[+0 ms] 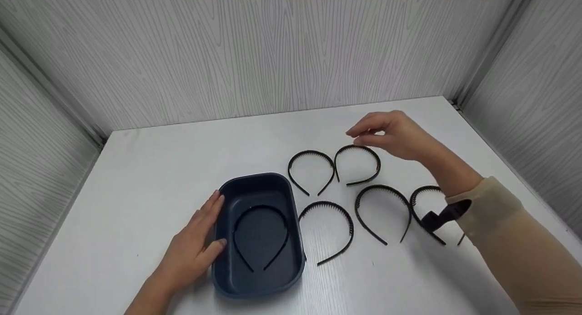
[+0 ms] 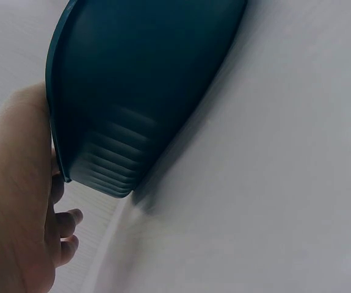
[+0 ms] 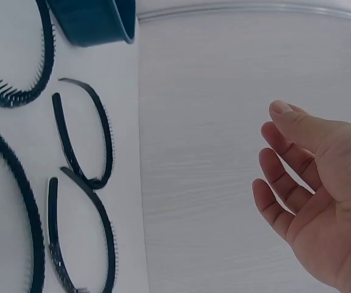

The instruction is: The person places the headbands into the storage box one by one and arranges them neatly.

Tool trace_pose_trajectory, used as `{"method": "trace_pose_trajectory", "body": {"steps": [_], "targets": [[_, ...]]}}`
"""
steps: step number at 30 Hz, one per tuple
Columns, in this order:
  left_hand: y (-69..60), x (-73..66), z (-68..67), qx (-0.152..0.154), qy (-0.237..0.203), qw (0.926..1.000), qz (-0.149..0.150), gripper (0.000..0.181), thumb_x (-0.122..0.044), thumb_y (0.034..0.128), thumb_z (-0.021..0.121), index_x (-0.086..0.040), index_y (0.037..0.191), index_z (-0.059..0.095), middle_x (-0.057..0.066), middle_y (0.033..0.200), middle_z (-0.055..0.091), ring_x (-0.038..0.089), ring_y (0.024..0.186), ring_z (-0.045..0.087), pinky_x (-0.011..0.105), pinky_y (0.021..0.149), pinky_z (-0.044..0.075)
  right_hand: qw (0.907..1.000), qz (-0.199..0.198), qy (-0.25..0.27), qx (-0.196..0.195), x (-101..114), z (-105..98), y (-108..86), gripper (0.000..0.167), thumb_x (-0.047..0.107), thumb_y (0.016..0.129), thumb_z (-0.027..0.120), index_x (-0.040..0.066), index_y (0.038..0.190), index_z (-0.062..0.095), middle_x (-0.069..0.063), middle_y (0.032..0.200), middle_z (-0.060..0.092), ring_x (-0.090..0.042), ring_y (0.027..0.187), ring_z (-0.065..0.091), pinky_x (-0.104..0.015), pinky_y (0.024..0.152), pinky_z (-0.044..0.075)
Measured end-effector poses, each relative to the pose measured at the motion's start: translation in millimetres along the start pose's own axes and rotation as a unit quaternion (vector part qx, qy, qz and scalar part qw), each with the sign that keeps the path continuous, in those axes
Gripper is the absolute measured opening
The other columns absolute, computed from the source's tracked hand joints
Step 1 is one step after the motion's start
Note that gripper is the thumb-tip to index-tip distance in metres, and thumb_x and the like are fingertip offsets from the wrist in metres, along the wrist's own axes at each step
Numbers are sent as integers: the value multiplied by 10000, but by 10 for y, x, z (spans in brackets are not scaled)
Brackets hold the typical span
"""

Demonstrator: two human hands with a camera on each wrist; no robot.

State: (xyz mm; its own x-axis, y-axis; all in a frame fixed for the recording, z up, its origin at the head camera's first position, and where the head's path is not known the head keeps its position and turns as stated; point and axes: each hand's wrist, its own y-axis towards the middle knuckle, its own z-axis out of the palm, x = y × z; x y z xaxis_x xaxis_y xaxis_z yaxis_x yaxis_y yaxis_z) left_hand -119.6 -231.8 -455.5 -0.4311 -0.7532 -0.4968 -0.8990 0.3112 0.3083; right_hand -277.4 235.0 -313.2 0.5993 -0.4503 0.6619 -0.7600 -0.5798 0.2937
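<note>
While one slim, curved black plastic-looking headband (image 1: 262, 206) is lying inside a dark blue, rounded rectangular plastic-looking tray (image 1: 298, 242), five black toothed headbands (image 1: 310, 152) are sitting to its right on the white table (image 1: 173, 156). From this layout I am judging the work barely begun: one piece in, five out. My left grip (image 1: 193, 244) is resting unclenched along the tray's left side, fingers fairly straight, thumb touching the rim. My right grip (image 1: 393, 133) is hovering over the rear right headband (image 1: 379, 165), fingers loosely bent and released; the right wrist view is showing nothing held. Beyond, pale wood-grain panels (image 1: 273, 56) are standing around the table.
</note>
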Motion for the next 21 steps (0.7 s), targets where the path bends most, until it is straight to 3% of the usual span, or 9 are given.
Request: {"method": "trace_pose_trajectory", "body": {"steps": [12,21], "targets": [[-17,17,-6,8,-22,10000,8,877,-190,931,662,-174,1708,254,-16,1771,188,219,1595,251,468,1288,232,9898,1344,-362,-297,-409,-391,-527,216,183,988,773,189,1198,824,15,1199,762,-22,1066,658,-164,892,502],[8,-3,-8,26,18,10000,-7,879,-199,932,641,-202,1713,238,-35,1772,183,197,1599,241,419,1296,210,9857,1671,-187,-141,-743,-507,-881,218,176,980,781,141,1192,819,-12,1192,765,-33,1069,673,-152,875,534]]}}
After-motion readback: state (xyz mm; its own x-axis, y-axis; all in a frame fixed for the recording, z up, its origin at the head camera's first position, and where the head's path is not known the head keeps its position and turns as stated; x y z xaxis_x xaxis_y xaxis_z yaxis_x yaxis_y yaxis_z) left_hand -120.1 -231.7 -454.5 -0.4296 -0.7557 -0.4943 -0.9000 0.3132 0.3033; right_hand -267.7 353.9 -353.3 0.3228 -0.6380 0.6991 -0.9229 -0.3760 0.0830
